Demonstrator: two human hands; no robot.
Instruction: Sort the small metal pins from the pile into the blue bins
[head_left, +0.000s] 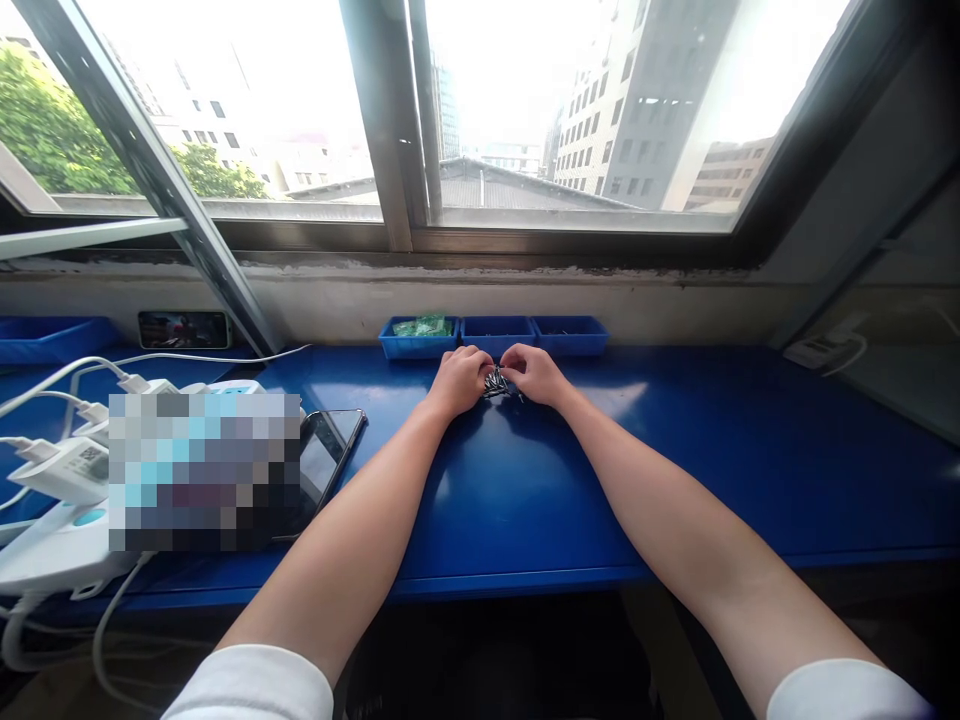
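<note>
A small heap of thin dark and silvery metal pieces [496, 384], which look like screws, lies on the blue tabletop between my two hands. My left hand [459, 382] is at the heap's left side, with its fingers curled in and closed at the pieces. From the right, my right hand [536, 374] reaches to the same heap, thumb and fingertips pinched together at its edge. What sits between the fingertips of either hand is too small to make out. Just behind the hands stand three blue bins: the left bin [418, 346] with green-tinted plastic bags, the middle bin [491, 325] and the right bin [574, 345].
On the left are a white power strip [67, 545] with plugged-in chargers and cables, a dark phone [334, 440] lying flat, and a blurred-out patch. Another phone [185, 330] leans at the back beside a blue tray [56, 345]. A window spans the wall behind the table [525, 500].
</note>
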